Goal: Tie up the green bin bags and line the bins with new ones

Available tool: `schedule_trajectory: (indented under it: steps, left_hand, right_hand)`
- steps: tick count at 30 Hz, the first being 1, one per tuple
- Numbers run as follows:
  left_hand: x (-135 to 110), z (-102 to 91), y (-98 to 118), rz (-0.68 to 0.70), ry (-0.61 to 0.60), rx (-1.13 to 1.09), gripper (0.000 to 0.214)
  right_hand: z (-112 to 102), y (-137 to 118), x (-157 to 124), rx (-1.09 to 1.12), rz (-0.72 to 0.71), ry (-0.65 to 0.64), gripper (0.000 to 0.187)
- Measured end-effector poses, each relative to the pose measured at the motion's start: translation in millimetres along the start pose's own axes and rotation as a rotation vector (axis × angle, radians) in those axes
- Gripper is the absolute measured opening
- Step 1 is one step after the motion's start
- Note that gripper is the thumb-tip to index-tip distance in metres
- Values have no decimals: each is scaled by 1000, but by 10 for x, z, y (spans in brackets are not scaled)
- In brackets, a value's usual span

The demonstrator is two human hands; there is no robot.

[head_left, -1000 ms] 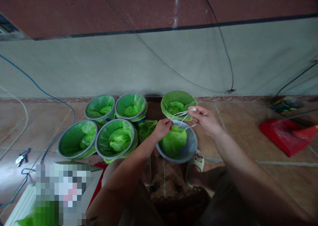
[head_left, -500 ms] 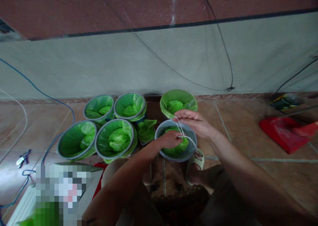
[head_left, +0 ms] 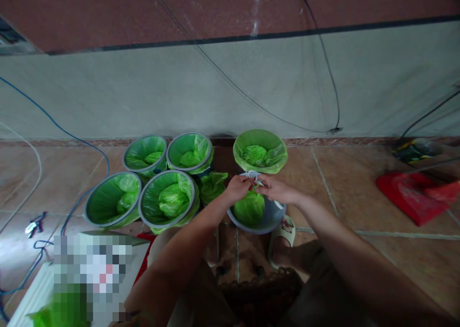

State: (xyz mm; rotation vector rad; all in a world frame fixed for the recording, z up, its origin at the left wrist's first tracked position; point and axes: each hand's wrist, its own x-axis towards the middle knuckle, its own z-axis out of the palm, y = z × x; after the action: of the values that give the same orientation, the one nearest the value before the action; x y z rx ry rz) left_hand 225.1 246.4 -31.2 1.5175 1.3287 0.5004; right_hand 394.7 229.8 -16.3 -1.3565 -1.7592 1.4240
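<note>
Both hands meet just right of the middle of the frame, above a grey bin [head_left: 272,218] that sits on the tiled floor [head_left: 348,190]. The left hand [head_left: 238,188] has its fingers bent and pinched on a white cord [head_left: 252,174]; the right hand [head_left: 277,189], fingers curled inward, grips the same cord from the other side, their fingertips almost touching. The cord loops up between them, and a loose white length hangs below the right hand. Under the left hand a green bag [head_left: 249,209] lies in the left part of the grey bin, its top gathered close to the fingers; the exact hold on it is too small to tell. Just behind, nearer the wall [head_left: 215,92], a lined bin [head_left: 259,137] holds crumpled green plastic. Left of centre stand four more bins [head_left: 193,196] in two rows, green liners folded over their sides, with another green bag [head_left: 212,187] between them and the grey bin. A slipper [head_left: 288,227] shows beside the grey bin's lower right edge. At the right of the frame lies a red dustpan [head_left: 413,197]; at the left, a blue cable [head_left: 53,118] crosses the floor, with keys [head_left: 35,225] near it. The lower left corner is partly blurred into blocks, with some green showing.
</note>
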Motion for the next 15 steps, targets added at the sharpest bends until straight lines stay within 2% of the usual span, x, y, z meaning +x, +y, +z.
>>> schedule_trajectory:
  steps: [2, 6, 11, 15]
  left_hand:
    - [-9, -5, 19, -15, 5, -4, 36]
    - [-22, -11, 25, -49, 33, -24, 33]
    - [-15, -34, 21, -88, 101, -82, 33]
    - [2, -39, 20, -156, 147, -219, 29]
  right_hand:
    - [-41, -3, 20, -171, 31, 16, 4]
    - [-104, -45, 28, -387, 57, -7, 14]
    - [-120, -142, -13, -396, 82, -110, 23]
    - [-134, -193, -38, -352, 99, -118, 19]
